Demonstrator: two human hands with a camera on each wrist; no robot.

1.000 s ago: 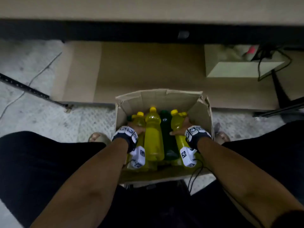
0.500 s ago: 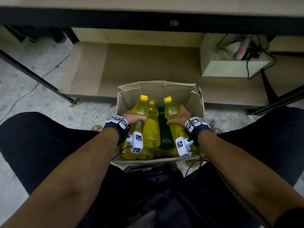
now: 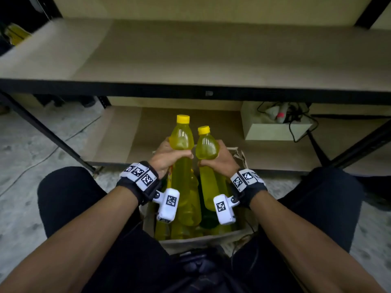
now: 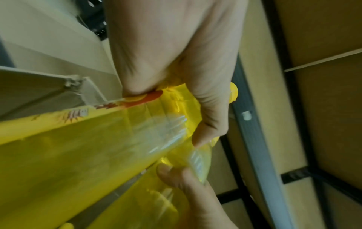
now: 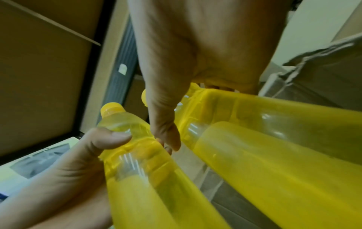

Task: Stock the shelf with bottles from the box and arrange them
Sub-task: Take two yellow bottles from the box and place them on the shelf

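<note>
Two yellow-capped bottles of yellow liquid are held upright side by side above the cardboard box [image 3: 241, 157]. My left hand [image 3: 167, 157] grips the taller-standing left bottle [image 3: 182, 138] at its shoulder, with the thumb wrapped round it. My right hand [image 3: 222, 160] grips the right bottle [image 3: 206, 144] the same way. In the left wrist view my left hand [image 4: 176, 62] is curled round its bottle [image 4: 98, 147]. The right wrist view has my right hand [image 5: 195, 62] round its bottle [image 5: 215, 100]. Several more yellow bottles [image 3: 190, 210] lie in the box.
An empty beige shelf board [image 3: 190, 53] with a black front rail [image 3: 148, 88] spans the view above the hands. The lower shelf [image 3: 131, 132] holds a white box [image 3: 273, 130] with cables. My knees flank the cardboard box on the grey floor [image 3: 21, 166].
Both hands have lifted their yellow bottles up out of the box. The view has tilted up, and the middle shelf board has come into sight.
</note>
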